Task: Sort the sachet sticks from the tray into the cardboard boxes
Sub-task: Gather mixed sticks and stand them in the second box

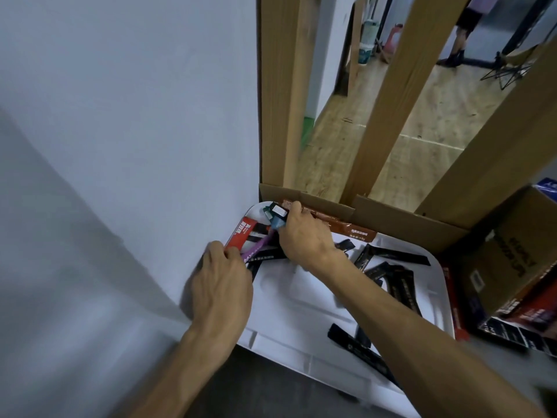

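A white tray (301, 336) lies against the wall, with several sachet sticks scattered in it, most of them black (394, 254). My left hand (220, 285) is at the tray's left corner and pinches a bunch of sticks there: a red one (241, 233), a purple one (259, 247) and black ones. My right hand (304, 233) reaches to the tray's far corner and grips a few small dark and light-blue sachets (275, 217). A brown sachet (352, 229) lies just behind that hand. A cardboard box (500, 267) stands to the right of the tray.
A white wall (120, 146) runs along the left side. Cardboard flaps (391, 215) stand behind the tray, below wooden posts (398, 95). Red and black sachet cartons (527, 318) lie at the right. A person's legs (461, 34) show far back on the wooden floor.
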`<state>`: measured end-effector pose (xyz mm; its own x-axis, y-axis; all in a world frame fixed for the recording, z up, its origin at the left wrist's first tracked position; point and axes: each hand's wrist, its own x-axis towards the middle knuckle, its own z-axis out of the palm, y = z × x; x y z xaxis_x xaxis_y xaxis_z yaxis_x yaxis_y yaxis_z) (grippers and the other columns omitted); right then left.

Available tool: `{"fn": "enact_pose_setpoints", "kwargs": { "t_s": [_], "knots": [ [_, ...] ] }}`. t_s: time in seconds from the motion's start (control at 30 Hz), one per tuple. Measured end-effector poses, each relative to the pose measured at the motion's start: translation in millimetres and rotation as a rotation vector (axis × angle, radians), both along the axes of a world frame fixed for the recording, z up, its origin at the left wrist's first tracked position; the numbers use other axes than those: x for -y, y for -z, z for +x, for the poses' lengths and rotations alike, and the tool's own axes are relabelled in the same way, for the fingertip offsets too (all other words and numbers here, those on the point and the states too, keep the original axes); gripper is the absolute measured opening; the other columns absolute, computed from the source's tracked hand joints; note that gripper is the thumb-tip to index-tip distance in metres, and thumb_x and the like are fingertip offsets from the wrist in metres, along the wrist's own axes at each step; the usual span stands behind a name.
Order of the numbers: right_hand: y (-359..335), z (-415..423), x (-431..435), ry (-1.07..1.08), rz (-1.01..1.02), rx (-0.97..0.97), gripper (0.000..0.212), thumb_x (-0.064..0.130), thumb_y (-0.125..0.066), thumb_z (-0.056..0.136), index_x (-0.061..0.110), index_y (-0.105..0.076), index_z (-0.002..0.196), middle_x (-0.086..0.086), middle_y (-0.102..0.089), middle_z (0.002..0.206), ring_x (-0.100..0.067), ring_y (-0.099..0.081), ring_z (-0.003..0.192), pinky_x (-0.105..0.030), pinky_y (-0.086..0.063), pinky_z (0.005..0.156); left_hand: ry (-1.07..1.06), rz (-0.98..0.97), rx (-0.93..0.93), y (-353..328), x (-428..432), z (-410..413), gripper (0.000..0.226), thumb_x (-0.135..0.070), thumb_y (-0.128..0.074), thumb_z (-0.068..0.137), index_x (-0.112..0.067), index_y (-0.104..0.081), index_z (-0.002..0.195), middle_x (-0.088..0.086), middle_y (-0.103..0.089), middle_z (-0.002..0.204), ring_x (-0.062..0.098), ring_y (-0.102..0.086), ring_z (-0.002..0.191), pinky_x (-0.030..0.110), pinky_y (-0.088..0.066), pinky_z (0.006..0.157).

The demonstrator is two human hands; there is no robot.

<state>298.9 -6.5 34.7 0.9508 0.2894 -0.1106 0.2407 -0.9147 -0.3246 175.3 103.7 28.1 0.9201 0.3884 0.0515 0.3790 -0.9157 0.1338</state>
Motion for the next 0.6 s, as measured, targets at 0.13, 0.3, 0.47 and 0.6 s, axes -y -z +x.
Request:
{"fn": "enact_pose_setpoints", "kwargs": {
  "t_s": [0.13,0.3,0.47,0.6],
  "knots": [
    [0,2,5,-0.003,-0.007,-0.106,0.031,0.024,-0.06,0.093,0.005,-0.056,0.117,-0.019,-0.065,0.116,-0.039,-0.063,0.104,-0.041,-0.049,0.081,0.024,-0.001,0.025,6,0,-1,0.042,-0.034,-0.056,0.095,-0.007,-0.053,0.128,0.009,-0.053,0.125,0.022,-0.053,0.111,0.03,-0.049,0.084],
    [-27,6,27,0.016,-0.028,-0.051,0.025,0.035,-0.065,0.087,0.015,-0.058,0.102,-0.006,-0.062,0.095,-0.029,-0.059,0.081,-0.035,-0.047,0.07,0.057,0.033,0.013,10,3,0,0.037,-0.033,-0.047,0.098,-0.01,-0.052,0.127,0.005,-0.059,0.123,0.019,-0.05,0.107,0.027,-0.044,0.087],
    [-39,15,64,0.021,-0.221,0.052,0.03,0.03,-0.065,0.089,0.011,-0.052,0.109,-0.005,-0.057,0.091,-0.031,-0.059,0.081,-0.038,-0.047,0.068,0.094,0.016,0.028,12,4,0,0.035,-0.036,-0.057,0.092,-0.012,-0.053,0.117,0.006,-0.059,0.11,0.019,-0.05,0.099,0.028,-0.045,0.083],
    [-25,16,75,0.012,-0.316,0.062,0.019,0.025,-0.065,0.092,0.014,-0.05,0.094,-0.006,-0.059,0.091,-0.031,-0.06,0.083,-0.037,-0.043,0.068,0.089,-0.011,0.017,13,3,2,0.045,-0.032,-0.073,0.079,-0.008,-0.054,0.112,0.012,-0.061,0.102,0.025,-0.058,0.091,0.033,-0.048,0.078]
  ]
}}
